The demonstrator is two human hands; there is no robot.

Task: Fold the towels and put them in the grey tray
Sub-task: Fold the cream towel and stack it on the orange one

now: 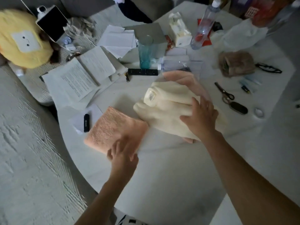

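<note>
From the head view, the left hand [121, 153] lies with fingers spread and relaxed on the near corner of a folded peach towel [113, 127] flat on the white surface [162, 168]. Just right of it sits a cream towel [164, 109] — bunched, its label showing — over a pink towel [180, 77]; the right hand [199, 117] presses on it with fingers extended. Scissors [224, 93], a teal glass [145, 52] and a black lighter [86, 122] lie around.

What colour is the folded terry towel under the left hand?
Peach-pink; the folded terry towel shows best in the head view.
</note>
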